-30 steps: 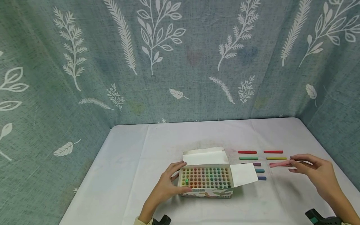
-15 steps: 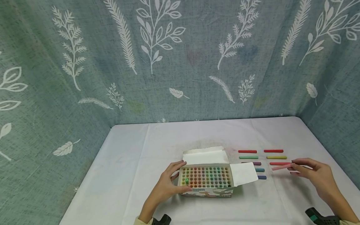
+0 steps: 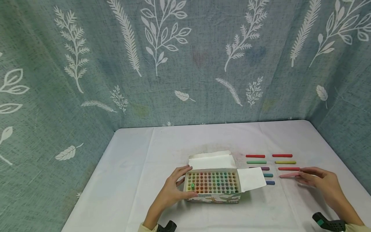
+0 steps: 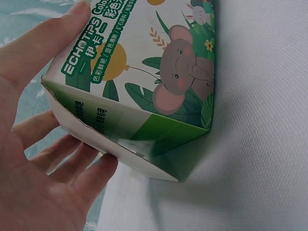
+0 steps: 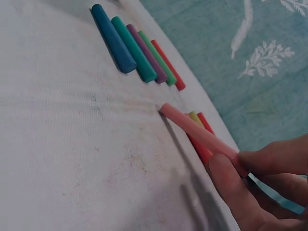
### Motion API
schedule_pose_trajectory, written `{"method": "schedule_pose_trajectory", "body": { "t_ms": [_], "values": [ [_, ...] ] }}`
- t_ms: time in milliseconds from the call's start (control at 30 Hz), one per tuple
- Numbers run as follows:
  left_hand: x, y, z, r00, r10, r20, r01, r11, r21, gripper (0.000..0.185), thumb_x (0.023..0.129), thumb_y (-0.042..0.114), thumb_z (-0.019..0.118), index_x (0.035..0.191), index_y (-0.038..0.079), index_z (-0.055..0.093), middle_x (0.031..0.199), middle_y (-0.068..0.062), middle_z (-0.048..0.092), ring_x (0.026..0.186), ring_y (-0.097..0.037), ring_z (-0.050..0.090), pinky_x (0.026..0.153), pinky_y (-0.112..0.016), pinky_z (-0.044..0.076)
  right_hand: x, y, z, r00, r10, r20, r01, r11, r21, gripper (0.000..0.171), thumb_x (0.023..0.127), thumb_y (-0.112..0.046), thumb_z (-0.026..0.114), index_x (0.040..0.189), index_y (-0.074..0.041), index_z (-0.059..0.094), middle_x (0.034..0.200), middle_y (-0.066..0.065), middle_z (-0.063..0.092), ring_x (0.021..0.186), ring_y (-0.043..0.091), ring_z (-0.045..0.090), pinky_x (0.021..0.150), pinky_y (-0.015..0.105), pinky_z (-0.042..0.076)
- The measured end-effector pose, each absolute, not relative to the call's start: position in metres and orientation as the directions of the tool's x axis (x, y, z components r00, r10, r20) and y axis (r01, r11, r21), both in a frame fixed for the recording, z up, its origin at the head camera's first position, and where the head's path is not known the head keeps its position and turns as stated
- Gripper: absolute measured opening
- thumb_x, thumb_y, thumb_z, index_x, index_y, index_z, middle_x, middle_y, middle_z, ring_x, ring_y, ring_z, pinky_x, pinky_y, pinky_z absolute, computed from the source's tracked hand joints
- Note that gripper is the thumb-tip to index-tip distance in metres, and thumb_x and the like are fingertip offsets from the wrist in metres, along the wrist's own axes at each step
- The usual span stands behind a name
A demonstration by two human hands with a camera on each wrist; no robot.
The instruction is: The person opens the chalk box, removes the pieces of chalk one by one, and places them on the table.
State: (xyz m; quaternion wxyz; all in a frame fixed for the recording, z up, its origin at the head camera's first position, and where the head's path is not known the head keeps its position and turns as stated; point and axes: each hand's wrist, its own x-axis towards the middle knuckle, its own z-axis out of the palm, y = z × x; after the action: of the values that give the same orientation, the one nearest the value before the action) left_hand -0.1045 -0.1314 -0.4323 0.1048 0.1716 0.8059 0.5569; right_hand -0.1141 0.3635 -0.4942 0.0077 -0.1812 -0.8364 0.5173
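My left hand (image 3: 174, 188) grips the left end of an open chalk box (image 3: 214, 198). In the left wrist view its thumb lies on the printed front (image 4: 183, 72) and its fingers are behind a raised end flap (image 4: 120, 154). Rows of round holes fill the box top, with one green chalk stick (image 3: 192, 186) poking up at the left. On the right, my right hand (image 3: 323, 179) pinches a pink chalk stick (image 3: 289, 175) by one end between thumb and fingers. The stick's free end points left, close over the white cloth, just nearer than a red chalk stick (image 3: 288, 169).
Left of the pink stick lies a column of chalk: red (image 3: 255, 156), green (image 3: 256, 162), purple (image 3: 264, 168), teal (image 3: 268, 175) and blue (image 3: 271, 183). The box's right flap (image 3: 251, 180) partly covers some. Yellow (image 3: 285, 162) and red (image 3: 282, 155) sticks lie farther back.
My right hand has moved nearer and lower with the pink chalk stick, from over the red stick to the near side of it. My left hand keeps its hold on the box.
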Motion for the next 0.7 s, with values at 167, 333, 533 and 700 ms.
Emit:
{"method": "schedule_pose_trajectory", "body": {
  "t_ms": [167, 333, 533, 700],
  "values": [
    [-0.105, -0.131, -0.432, -0.919, 0.393, 0.023, 0.162, 0.323, 0.932, 0.08, 0.073, 0.009, 0.082, 0.142, 0.006, 0.042, 0.146, -0.019, 0.031, 0.134, -0.037, 0.03, 0.106, -0.053, 0.034, -0.118, 0.37, -0.502, -0.918, 0.339, -0.204, 0.343, 0.425, -0.837, 0.06, 0.089, -0.034, 0.066, 0.124, 0.013, 0.053, 0.108, 0.015, 0.06, 0.074, -0.004, 0.057, 0.067, 0.023, 0.055],
    [-0.105, -0.132, -0.432, -0.917, 0.398, 0.021, 0.165, 0.331, 0.929, 0.081, 0.073, 0.013, 0.083, 0.142, 0.006, 0.042, 0.146, -0.019, 0.031, 0.134, -0.037, 0.03, 0.106, -0.053, 0.034, -0.118, 0.373, -0.502, -0.91, 0.339, -0.24, 0.38, 0.446, -0.81, 0.056, 0.092, -0.031, 0.062, 0.124, 0.015, 0.052, 0.104, 0.018, 0.065, 0.072, 0.003, 0.062, 0.071, 0.029, 0.056],
    [-0.105, -0.132, -0.431, -0.916, 0.401, 0.014, 0.159, 0.331, 0.93, 0.082, 0.073, 0.016, 0.084, 0.143, 0.006, 0.041, 0.147, -0.019, 0.03, 0.135, -0.036, 0.029, 0.107, -0.053, 0.033, -0.113, 0.367, -0.495, -0.914, 0.331, -0.236, 0.373, 0.45, -0.812, 0.051, 0.093, -0.024, 0.061, 0.123, 0.017, 0.051, 0.088, 0.013, 0.069, 0.066, 0.015, 0.068, 0.052, 0.015, 0.052],
    [-0.105, -0.131, -0.431, -0.918, 0.396, 0.016, 0.157, 0.328, 0.932, 0.082, 0.073, 0.014, 0.083, 0.143, 0.006, 0.042, 0.147, -0.019, 0.03, 0.135, -0.037, 0.029, 0.106, -0.054, 0.034, -0.111, 0.358, -0.489, -0.933, 0.321, -0.16, 0.323, 0.556, -0.766, 0.053, 0.091, -0.028, 0.064, 0.12, 0.015, 0.055, 0.095, 0.025, 0.065, 0.061, 0.019, 0.063, 0.046, 0.02, 0.049]
  ]
}}
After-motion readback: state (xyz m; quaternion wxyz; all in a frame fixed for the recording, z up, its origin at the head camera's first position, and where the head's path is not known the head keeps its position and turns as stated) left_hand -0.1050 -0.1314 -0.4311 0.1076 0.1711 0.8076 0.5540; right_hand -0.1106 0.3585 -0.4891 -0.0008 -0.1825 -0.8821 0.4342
